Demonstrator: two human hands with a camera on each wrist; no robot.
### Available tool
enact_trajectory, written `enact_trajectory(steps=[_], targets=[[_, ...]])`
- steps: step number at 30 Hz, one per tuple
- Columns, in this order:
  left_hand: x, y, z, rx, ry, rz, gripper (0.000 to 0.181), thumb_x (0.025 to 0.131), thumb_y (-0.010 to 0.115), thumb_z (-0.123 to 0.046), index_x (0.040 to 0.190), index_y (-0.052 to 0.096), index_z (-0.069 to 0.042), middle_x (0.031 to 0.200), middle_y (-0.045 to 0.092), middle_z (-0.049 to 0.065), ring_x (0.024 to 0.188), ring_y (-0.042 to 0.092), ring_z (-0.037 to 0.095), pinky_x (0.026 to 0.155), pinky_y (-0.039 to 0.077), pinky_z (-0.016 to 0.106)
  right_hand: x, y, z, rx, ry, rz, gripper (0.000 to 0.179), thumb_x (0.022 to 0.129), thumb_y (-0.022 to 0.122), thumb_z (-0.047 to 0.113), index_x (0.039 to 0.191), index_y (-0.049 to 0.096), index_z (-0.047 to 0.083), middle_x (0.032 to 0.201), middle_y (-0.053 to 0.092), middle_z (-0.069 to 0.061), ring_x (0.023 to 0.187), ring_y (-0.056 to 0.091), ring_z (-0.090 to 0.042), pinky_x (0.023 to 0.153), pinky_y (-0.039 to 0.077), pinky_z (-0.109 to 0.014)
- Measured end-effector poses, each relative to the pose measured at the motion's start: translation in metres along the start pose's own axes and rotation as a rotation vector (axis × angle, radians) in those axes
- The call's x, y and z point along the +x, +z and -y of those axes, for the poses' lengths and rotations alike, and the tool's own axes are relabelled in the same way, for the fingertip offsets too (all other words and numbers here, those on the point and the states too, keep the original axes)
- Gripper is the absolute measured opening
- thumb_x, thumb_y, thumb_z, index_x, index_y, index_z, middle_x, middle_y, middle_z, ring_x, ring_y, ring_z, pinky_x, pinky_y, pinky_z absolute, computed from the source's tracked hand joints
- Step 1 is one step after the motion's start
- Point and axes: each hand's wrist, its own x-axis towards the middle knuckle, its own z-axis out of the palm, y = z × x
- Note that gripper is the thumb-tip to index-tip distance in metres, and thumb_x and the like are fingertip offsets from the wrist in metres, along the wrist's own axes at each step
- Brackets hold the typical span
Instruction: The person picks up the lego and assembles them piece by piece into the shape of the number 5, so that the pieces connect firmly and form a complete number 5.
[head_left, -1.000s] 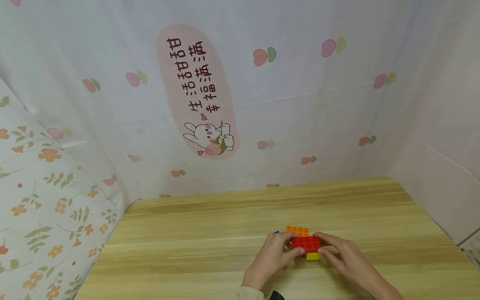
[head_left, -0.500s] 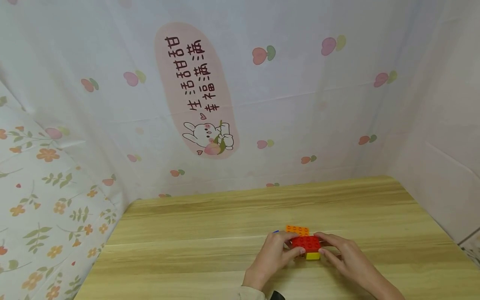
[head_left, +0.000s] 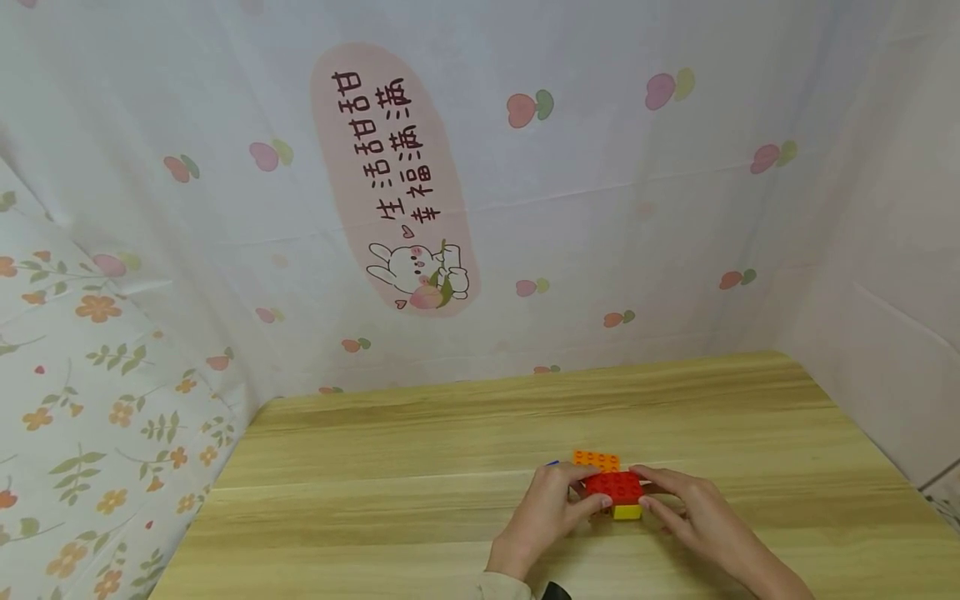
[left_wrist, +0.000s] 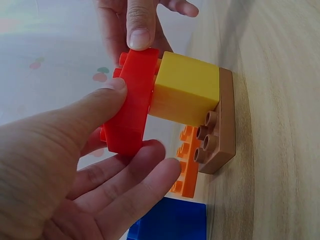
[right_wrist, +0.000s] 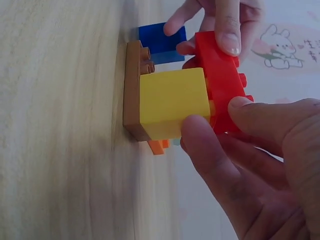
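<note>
Both hands are at a red toy building brick [head_left: 613, 487], which lies over a yellow brick [left_wrist: 185, 89]. Yellow studs show in the narrow gap between the two. Below, the yellow brick stands on one end of a flat brown brick [left_wrist: 226, 125], whose other studs are bare. My left hand [head_left: 549, 510] pinches the red brick's left end between thumb and fingers. At the right end, my right hand [head_left: 686, 512] pinches it too, its thumb on the red side and one fingertip [right_wrist: 197, 127] close against the yellow brick.
Just behind the stack lies a flat orange brick [head_left: 597, 458]. A blue brick [left_wrist: 170, 220] stands to the left, mostly hidden by my left hand in the head view. The wood-grain table [head_left: 390, 500] meets a patterned cloth [head_left: 585, 233] at the back.
</note>
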Motion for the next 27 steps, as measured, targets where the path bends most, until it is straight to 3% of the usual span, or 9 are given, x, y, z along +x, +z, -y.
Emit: enact_trajectory(steps=[6, 16, 25, 27], targets=[[0.0008, -0.0008, 0.0006, -0.002, 0.004, 0.008, 0.039, 0.085, 0.067, -0.027, 0.116, 0.065, -0.004, 0.103, 0.065, -0.001, 0.074, 0.057, -0.003, 0.063, 0.046, 0.01, -0.0004, -0.0008, 0.0004, 0.036, 0.067, 0.057, 0.037, 0.092, 0.059, 0.013, 0.122, 0.055, -0.009, 0.114, 0.056, -0.032, 0.069, 0.065, -0.008, 0.05, 0.049, -0.017], [0.0013, 0.0018, 0.0006, -0.007, 0.029, 0.004, 0.039, 0.085, 0.067, -0.027, 0.116, 0.065, -0.004, 0.101, 0.065, -0.003, 0.073, 0.055, -0.004, 0.062, 0.046, 0.009, -0.0027, 0.0003, -0.0019, -0.063, -0.001, 0.024, 0.036, 0.089, 0.062, 0.011, 0.119, 0.057, -0.008, 0.111, 0.06, -0.027, 0.074, 0.064, -0.007, 0.057, 0.052, -0.019], [0.0008, 0.0028, 0.001, 0.015, 0.027, -0.007, 0.038, 0.085, 0.067, -0.027, 0.116, 0.065, -0.005, 0.102, 0.065, -0.003, 0.075, 0.055, -0.003, 0.064, 0.046, 0.01, -0.0018, 0.001, -0.0001, -0.111, 0.001, 0.012, 0.035, 0.088, 0.064, 0.012, 0.117, 0.059, -0.007, 0.111, 0.062, -0.023, 0.079, 0.064, -0.008, 0.06, 0.053, -0.022], [0.0005, 0.0036, 0.0018, 0.016, 0.032, -0.013, 0.038, 0.085, 0.067, -0.027, 0.116, 0.065, -0.005, 0.102, 0.065, -0.003, 0.074, 0.054, -0.004, 0.064, 0.045, 0.01, -0.0016, 0.0015, 0.0005, -0.121, 0.002, -0.001, 0.035, 0.087, 0.065, 0.011, 0.116, 0.06, -0.006, 0.111, 0.062, -0.022, 0.083, 0.065, -0.014, 0.062, 0.053, -0.023]])
